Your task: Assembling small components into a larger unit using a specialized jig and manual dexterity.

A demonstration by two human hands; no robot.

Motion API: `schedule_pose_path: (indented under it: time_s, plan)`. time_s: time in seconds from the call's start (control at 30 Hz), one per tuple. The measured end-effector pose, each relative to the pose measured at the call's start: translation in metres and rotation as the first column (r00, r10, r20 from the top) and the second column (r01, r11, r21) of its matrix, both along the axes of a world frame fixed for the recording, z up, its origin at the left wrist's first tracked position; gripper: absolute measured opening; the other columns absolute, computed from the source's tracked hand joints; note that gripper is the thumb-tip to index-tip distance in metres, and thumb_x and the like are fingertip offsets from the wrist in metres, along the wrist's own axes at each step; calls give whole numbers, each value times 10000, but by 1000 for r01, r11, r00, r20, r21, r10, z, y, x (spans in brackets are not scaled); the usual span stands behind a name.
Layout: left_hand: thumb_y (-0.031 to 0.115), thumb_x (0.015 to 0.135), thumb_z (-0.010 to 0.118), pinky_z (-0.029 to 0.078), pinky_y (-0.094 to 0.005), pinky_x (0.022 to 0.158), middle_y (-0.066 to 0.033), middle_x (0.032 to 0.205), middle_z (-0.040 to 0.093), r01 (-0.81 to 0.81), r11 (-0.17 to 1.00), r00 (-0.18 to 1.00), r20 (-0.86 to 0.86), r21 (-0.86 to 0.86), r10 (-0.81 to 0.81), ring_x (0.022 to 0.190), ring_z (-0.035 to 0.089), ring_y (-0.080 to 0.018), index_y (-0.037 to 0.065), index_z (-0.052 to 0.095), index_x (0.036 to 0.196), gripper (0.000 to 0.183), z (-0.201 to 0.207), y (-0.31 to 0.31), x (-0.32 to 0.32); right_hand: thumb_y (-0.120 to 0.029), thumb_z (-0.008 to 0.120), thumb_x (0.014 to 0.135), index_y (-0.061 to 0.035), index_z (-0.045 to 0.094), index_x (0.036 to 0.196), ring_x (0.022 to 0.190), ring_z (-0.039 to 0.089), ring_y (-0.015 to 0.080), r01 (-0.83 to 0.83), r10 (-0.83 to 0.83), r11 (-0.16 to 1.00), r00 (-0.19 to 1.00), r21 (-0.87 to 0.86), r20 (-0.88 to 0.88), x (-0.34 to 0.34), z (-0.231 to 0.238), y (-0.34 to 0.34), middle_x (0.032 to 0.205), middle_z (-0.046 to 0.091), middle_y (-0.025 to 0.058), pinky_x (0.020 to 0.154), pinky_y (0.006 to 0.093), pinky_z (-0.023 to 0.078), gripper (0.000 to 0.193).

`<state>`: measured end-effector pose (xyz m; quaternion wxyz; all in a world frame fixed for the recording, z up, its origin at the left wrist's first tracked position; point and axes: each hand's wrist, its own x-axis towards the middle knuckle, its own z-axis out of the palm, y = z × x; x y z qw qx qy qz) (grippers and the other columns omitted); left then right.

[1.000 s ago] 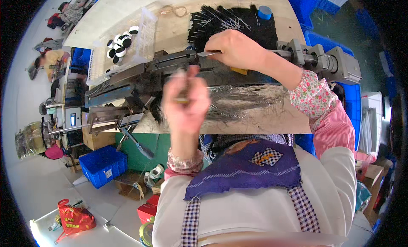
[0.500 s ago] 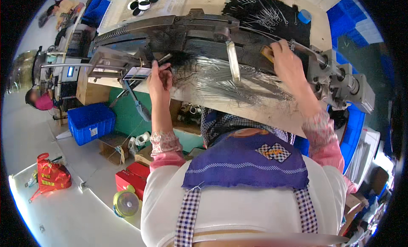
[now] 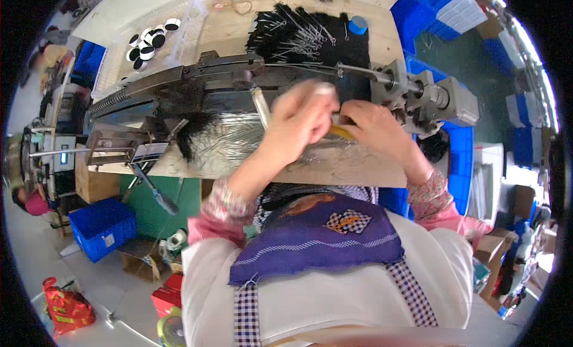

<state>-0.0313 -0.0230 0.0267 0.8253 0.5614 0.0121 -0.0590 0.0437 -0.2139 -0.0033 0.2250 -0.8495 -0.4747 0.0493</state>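
Over the workbench (image 3: 239, 169), my left hand (image 3: 298, 120) is raised beside my right hand, its fingers smeared by motion. Whether it holds anything does not show. My right hand (image 3: 377, 129) is closed on a small yellow tool (image 3: 341, 132), mostly hidden by the fingers. Loose thin metal wires (image 3: 227, 137) lie spread under and left of my hands. A dark clump of bristles (image 3: 194, 135) sits at their left end. Just beyond my hands runs a long dark metal machine (image 3: 206, 81), with a pale wrapped lever (image 3: 261, 107) hanging close to my left hand.
Several twisted-wire brushes (image 3: 304, 42) lie on black bristle material at the back, near a blue round cap (image 3: 358, 25). A clear tray (image 3: 190, 33) holds black-and-white round pieces. The machine's metal end housing (image 3: 444, 101) stands at right. A blue crate (image 3: 104, 227) is on the floor.
My left hand has left the machine's left part and moved right, close to my right hand. My right hand has come nearer with the yellow tool. The whole view has shifted.
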Motion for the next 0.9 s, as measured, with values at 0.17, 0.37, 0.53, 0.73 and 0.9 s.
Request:
schedule_pose_path:
  time_s: [0.17, 0.37, 0.53, 0.73, 0.9]
  plan:
    - [364, 924, 577, 217, -234, 395, 76, 548, 329, -125, 965, 963, -261, -231, 62, 416, 304, -55, 77, 528, 815, 310, -40, -9, 45, -152, 622, 789, -58, 563, 903, 757, 605, 357, 74, -104, 983, 978, -166, -179, -16, 19, -22, 779, 602, 157, 671, 433, 473, 159]
    - [278, 959, 531, 203, -246, 395, 49, 557, 344, -342, 918, 927, -231, -203, 295, 420, 292, -66, 58, 508, 807, 268, -45, 0, 46, -89, 582, 840, -17, 557, 902, 750, 600, 347, 48, -43, 969, 999, 244, -28, 4, 59, -6, 785, 586, 153, 647, 398, 470, 99]
    - [270, 951, 533, 218, -250, 387, 41, 563, 357, -197, 933, 958, -261, -301, 118, 416, 311, -74, 43, 500, 796, 277, -43, -14, 64, -103, 558, 880, -29, 567, 944, 742, 585, 399, 84, -102, 895, 995, 438, 19, 42, 79, 43, 819, 607, 169, 608, 414, 470, 98]
    - [254, 970, 500, 236, -240, 412, 41, 578, 373, -477, 860, 878, -128, -182, 460, 435, 308, -70, 69, 517, 836, 229, -47, -1, 38, -73, 553, 890, -11, 615, 1056, 680, 614, 188, 148, -203, 910, 974, 387, 103, 74, 68, 41, 840, 663, 131, 665, 280, 490, 187]
    - [264, 979, 483, 238, -239, 408, 38, 554, 381, -445, 877, 895, -130, -179, 428, 428, 317, -68, 80, 512, 836, 234, -48, -2, 43, -114, 556, 861, -6, 632, 1065, 642, 616, 191, -34, 49, 994, 988, 103, -147, 92, 36, 94, 782, 653, 131, 611, 302, 499, 243]
